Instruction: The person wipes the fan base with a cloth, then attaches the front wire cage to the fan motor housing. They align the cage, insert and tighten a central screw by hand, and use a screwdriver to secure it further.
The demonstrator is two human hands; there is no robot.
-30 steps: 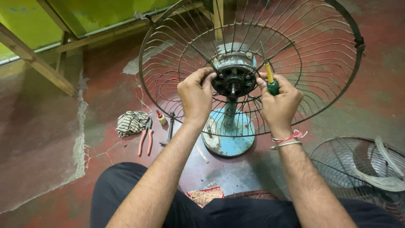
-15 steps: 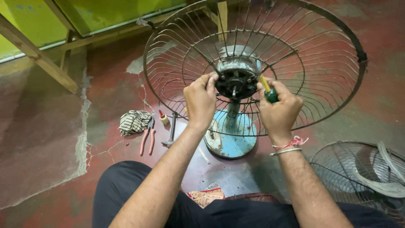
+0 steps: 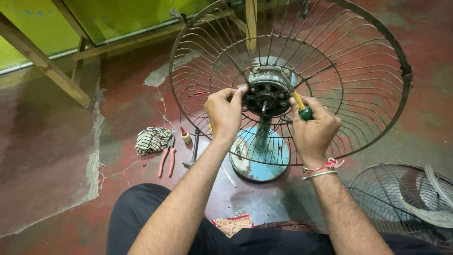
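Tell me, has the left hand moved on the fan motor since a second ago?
No. The left hand sits at the motor's left edge as before, and the right hand grips the screwdriver.

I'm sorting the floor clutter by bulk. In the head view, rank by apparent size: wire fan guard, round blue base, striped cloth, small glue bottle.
1. wire fan guard
2. round blue base
3. striped cloth
4. small glue bottle
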